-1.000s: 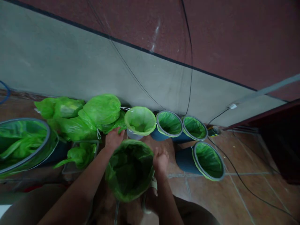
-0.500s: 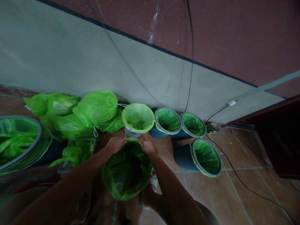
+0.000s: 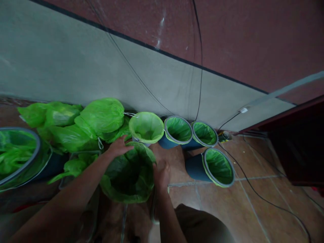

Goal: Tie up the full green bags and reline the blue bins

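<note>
A bin lined with a green plastic bag stands on the floor right in front of me. My left hand rests on the bag's far left rim, fingers curled over the plastic. My right hand grips the right side of the rim, fingers closed on the bag's edge. Behind it, against the wall, stands a pale bin with a green liner.
Three blue bins with green liners stand to the right. Filled green bags lie at the left beside a large lined bin. Cables run across the tiled floor and up the wall.
My right hand has slid from the bag's far rim down to its right side. The bin with the bag has shifted a little to the left, and the view has too.
</note>
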The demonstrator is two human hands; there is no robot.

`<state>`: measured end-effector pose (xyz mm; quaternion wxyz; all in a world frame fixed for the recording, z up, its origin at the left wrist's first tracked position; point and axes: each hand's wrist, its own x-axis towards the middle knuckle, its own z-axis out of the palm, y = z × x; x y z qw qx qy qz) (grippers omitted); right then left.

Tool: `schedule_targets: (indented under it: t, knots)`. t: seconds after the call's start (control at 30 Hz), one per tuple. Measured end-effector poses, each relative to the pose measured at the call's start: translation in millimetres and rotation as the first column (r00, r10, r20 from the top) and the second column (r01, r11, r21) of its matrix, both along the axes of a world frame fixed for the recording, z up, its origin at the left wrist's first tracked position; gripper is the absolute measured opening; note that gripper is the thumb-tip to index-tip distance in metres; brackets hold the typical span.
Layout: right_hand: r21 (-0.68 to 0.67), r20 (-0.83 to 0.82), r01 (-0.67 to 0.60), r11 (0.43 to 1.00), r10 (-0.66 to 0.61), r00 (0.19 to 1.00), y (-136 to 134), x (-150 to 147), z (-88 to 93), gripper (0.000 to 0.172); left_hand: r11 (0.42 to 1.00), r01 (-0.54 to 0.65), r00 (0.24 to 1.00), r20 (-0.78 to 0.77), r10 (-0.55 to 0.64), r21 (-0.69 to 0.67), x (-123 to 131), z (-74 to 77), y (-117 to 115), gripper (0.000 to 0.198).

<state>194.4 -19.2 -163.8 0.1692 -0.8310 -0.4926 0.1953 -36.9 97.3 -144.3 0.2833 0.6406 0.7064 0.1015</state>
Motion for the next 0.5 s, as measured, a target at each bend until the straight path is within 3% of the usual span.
schedule_targets:
  t: [0.1, 0.17, 0.27, 0.37, 0.5]
  knots:
    - [0.112, -0.086, -0.139, 0.984, 0.149, 0.985, 42, 0, 18.3, 0.047, 1.000, -0.009, 1.000, 0.008, 0.009, -0.001, -3, -4.1, 4, 0.055]
    - [0.083, -0.102, -0.252, 0.964, 0.260, 0.960, 73, -4, 24.2, 0.042, 0.999, 0.033, 0.999, -0.005, -0.033, 0.003, -3, -9.8, 2, 0.044]
    - [0.026, -0.099, -0.403, 0.915, 0.403, 0.910, 102, -14, 18.3, 0.037, 0.996, 0.064, 0.997, -0.052, -0.061, 0.056, -4, -19.3, -7, 0.032]
    - [0.018, -0.115, -0.496, 0.868, 0.495, 0.861, 107, -17, 2.2, 0.034, 0.981, 0.035, 0.997, -0.069, -0.023, 0.192, -6, -25.6, -16, 0.030]
    - [0.008, -0.106, -0.551, 0.834, 0.549, 0.829, 95, -11, -12.3, 0.034, 0.932, 0.149, 0.989, -0.063, -0.136, 0.330, -16, -28.5, -26, 0.031]
